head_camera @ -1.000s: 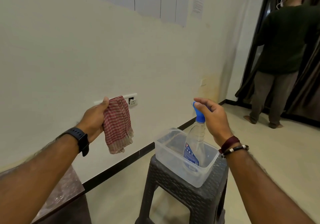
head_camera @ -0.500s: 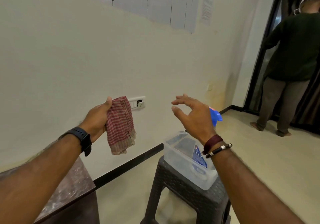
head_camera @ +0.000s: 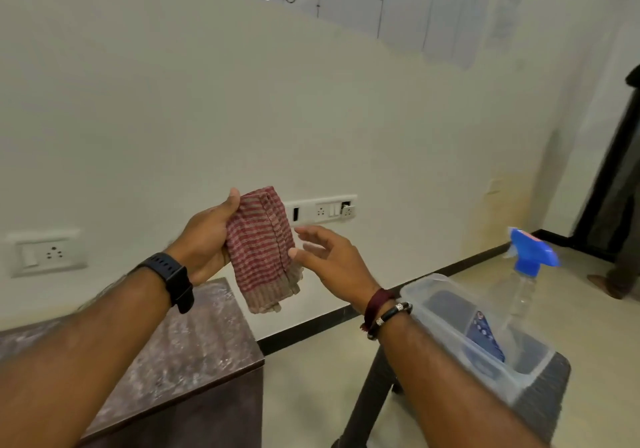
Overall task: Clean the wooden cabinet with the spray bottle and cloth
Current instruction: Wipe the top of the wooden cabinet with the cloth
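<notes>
My left hand point(head_camera: 204, 239) grips a folded red-and-beige checked cloth point(head_camera: 265, 250), held up in front of the wall. My right hand point(head_camera: 332, 257) is open, fingers spread, right beside the cloth's right edge; whether it touches the cloth I cannot tell. The clear spray bottle point(head_camera: 519, 288) with a blue trigger head stands tilted in a clear plastic tub point(head_camera: 446, 319) at the right. The dark wooden cabinet point(head_camera: 180, 354) lies below my left arm, its top dusty and smeared.
The tub sits on a dark plastic stool point(head_camera: 543, 399). Switch and socket plates point(head_camera: 322, 210) are on the cream wall. A person's leg point(head_camera: 620, 267) shows by the dark doorway at the far right. Bare tiled floor lies between cabinet and stool.
My right hand let go of the spray bottle in the tub and moved left to the cloth. The view turned left, showing more of the cabinet top.
</notes>
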